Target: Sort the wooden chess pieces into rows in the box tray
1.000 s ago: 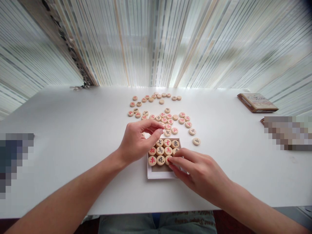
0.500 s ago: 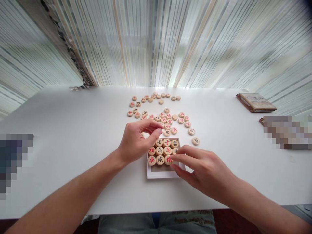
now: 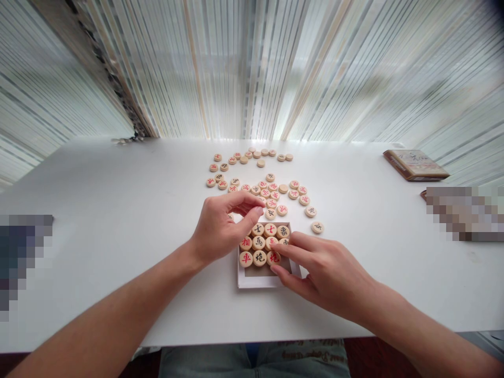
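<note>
While both hands work at the small white box (image 3: 258,282) near the front middle of the bench (image 3: 118,210), there is only the head view to go by.

The box lies flat with an open top and low walls. Packed discs (image 3: 259,242) lie face up inside it in three tight rows against the far wall, edge to edge, with red and black characters readable. The near strip of the box floor is bare. The walls are probably what keep the rows square.

The left hand (image 3: 220,228) reaches in from the left over the far left corner of the box. Its thumb and fingers are drawn together in a pinch at the far wall. I cannot tell whether a disc sits in that pinch, because the fingers hide it.

The right hand (image 3: 326,270) lies low at the near right corner of the box, fingers long and apart, clamping nothing. Its index tip touches the red-marked disc (image 3: 273,257) at the right end of the near row. This reads as a nudge contact, not a grip: the finger is flat and the disc is flat on the box floor.

Loose discs (image 3: 275,197) are scattered just beyond the box, mostly face up, some touching. A far arc of discs (image 3: 252,156) lies further back. A single disc (image 3: 317,227) sits apart on the right. A flat pack (image 3: 415,164) lies at the far right of the bench, well apart from the rest. A striped curtain (image 3: 275,68) hangs behind. There are blurred patches at both edges, and I cannot tell what they are.
</note>
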`<state>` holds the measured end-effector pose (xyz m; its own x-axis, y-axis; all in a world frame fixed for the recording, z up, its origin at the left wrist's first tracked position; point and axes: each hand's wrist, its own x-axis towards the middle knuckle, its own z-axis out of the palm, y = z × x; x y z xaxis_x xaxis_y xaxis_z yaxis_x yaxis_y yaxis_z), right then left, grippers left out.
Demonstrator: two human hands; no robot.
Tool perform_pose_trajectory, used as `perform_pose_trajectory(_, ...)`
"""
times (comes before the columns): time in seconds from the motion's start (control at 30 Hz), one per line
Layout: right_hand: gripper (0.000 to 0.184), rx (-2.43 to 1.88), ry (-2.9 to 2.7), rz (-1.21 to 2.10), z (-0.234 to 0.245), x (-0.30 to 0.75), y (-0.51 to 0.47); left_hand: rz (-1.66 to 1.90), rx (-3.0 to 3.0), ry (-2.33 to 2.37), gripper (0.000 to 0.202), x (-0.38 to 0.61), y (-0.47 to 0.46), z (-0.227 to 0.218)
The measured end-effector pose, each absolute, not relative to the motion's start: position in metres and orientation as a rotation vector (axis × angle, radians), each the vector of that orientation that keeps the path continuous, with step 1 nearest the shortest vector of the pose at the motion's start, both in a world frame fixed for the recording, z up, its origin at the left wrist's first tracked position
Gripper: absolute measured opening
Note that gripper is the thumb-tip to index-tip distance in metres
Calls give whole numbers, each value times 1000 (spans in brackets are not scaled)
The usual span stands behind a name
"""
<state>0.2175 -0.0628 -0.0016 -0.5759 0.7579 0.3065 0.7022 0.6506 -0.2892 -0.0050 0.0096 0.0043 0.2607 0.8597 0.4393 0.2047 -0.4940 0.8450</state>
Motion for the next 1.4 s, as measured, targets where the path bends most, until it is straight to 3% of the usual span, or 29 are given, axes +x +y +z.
perform_pose_trajectory(0.47,19,-1071,-2419,191,-2,224,-65,1247,1854,981,6,-5,9,5)
perform_pose_trajectory(0.8,22,-1162,-2058,331,33,227,-1,1267,1915,1035,8,-12,19,2)
perform_pose_trajectory(0.97,34,-1238,-1708,546,13,221,34,1313,2009,1179,14,-22,33,-2)
perform_pose_trajectory(1.17,41,-1283,-1636,417,-17,237,38,1309,2061,1282,21,-27,38,-3)
perform_pose_trajectory(1.4,45,-1257,-1690,380,-21,244,37,1289,2087,1297,22,-25,37,-4)
